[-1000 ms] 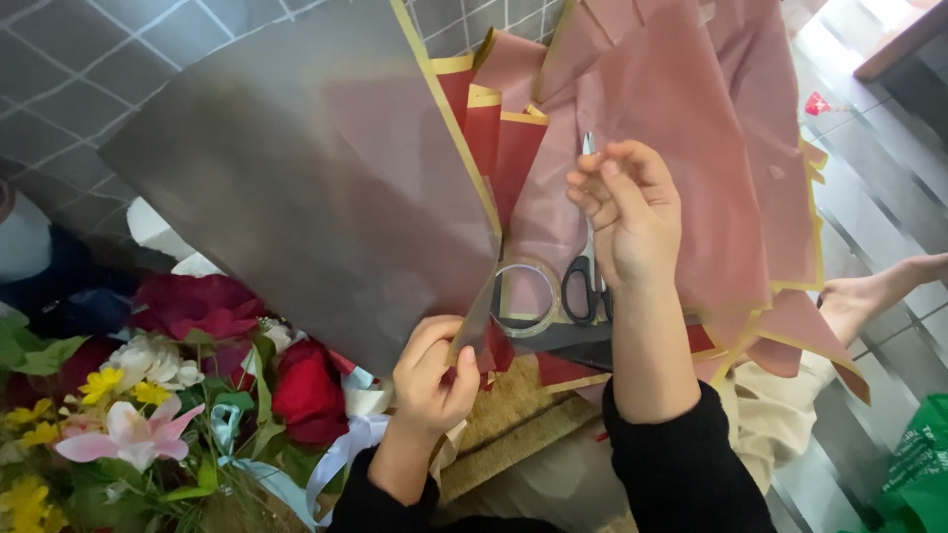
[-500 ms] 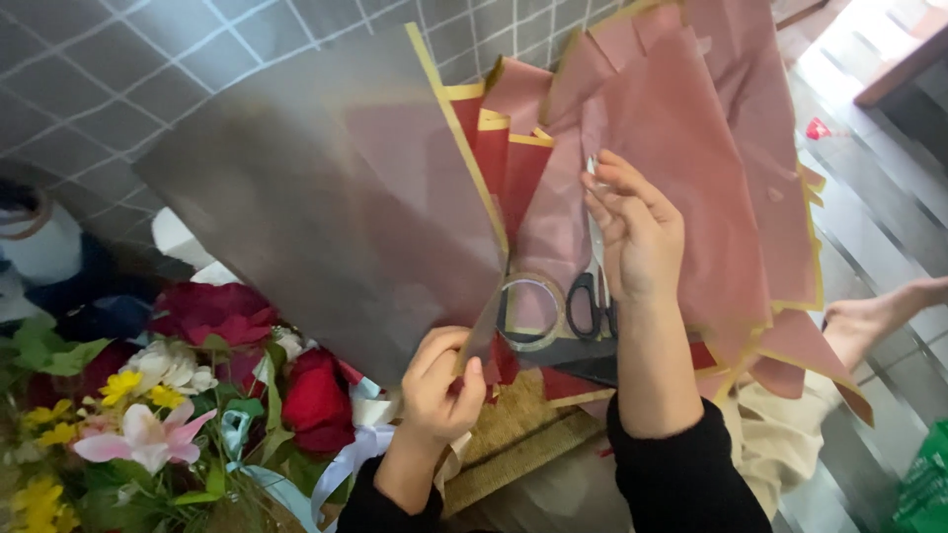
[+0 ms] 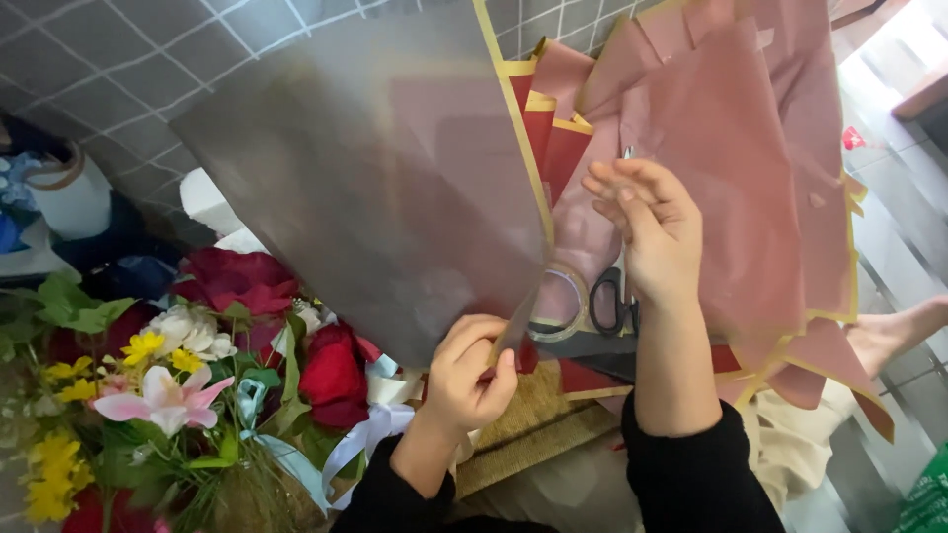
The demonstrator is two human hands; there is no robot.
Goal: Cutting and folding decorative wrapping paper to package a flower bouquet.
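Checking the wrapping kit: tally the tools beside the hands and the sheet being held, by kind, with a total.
Grey translucent sheet, pinched at its lower corner by the left hand: 1
Scissors: 1
Tape roll: 1
Total: 3

We see soft daylight from the upper right, blown-out glare there; near the grip slight motion blur, soft shadows, edges mildly stretched, flowers reasonably sharp.
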